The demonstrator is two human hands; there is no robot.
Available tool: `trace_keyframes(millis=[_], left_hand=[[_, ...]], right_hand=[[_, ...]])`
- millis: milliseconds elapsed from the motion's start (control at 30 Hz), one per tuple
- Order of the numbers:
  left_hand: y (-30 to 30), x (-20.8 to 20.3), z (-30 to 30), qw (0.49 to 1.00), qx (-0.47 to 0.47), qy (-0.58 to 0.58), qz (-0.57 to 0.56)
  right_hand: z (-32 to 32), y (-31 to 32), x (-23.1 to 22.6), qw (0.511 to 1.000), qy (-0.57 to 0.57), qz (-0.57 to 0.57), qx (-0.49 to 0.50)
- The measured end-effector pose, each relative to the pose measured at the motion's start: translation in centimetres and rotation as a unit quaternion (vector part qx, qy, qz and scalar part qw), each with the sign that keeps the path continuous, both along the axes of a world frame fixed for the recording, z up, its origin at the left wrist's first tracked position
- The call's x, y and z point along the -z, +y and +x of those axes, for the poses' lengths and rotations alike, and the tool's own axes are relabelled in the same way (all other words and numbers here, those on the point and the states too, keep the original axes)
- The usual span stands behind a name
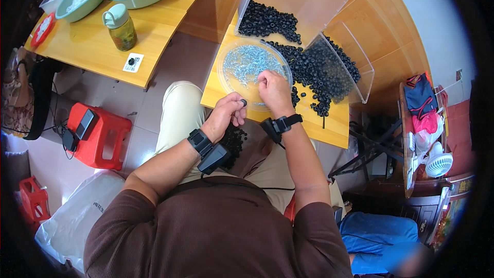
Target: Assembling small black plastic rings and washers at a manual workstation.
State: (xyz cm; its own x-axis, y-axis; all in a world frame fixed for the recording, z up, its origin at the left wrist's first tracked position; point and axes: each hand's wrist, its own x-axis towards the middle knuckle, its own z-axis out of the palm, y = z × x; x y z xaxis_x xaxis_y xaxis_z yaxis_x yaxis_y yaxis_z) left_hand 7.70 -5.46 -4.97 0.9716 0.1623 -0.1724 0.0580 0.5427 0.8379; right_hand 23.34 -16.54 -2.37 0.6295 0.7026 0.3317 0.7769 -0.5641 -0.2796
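Lightness seems likely in the small, black, rounded piece (243,103) pinched between thumb and forefinger of the left hand (224,115), at the near edge of the round, clear plastic tray (249,90). It is probably firm or slightly rubbery, hard to damage, and its curved side may roll, so a fingertip pinch across opposite sides should suit it. The tiny, shiny, silvery-blue pieces (251,62) spread in the tray look lighter still, hard and slick, better taken singly by the fingertips.

The left hand is nearly closed, its other fingers curled; whether they hold more, I cannot tell. The right hand (276,91) is over the tray, fingers bent and drawn together; whether it grips anything cannot be told. Heaped black rounded pieces (303,67) lie beside the tray on the yellow wooden worktop (334,124).
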Motion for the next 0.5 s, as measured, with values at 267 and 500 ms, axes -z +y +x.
trace_keyframes(millis=[267,500], left_hand=[[-0.2,-0.2,-0.1,1.000,0.023,-0.006,0.017],[-0.8,-0.5,-0.3,0.997,0.061,-0.024,0.041]], right_hand=[[-1.2,-2.7,-1.6,0.937,0.276,0.214,-0.012],[-4.6,-4.5,-3.3,0.845,0.457,0.276,-0.012]])
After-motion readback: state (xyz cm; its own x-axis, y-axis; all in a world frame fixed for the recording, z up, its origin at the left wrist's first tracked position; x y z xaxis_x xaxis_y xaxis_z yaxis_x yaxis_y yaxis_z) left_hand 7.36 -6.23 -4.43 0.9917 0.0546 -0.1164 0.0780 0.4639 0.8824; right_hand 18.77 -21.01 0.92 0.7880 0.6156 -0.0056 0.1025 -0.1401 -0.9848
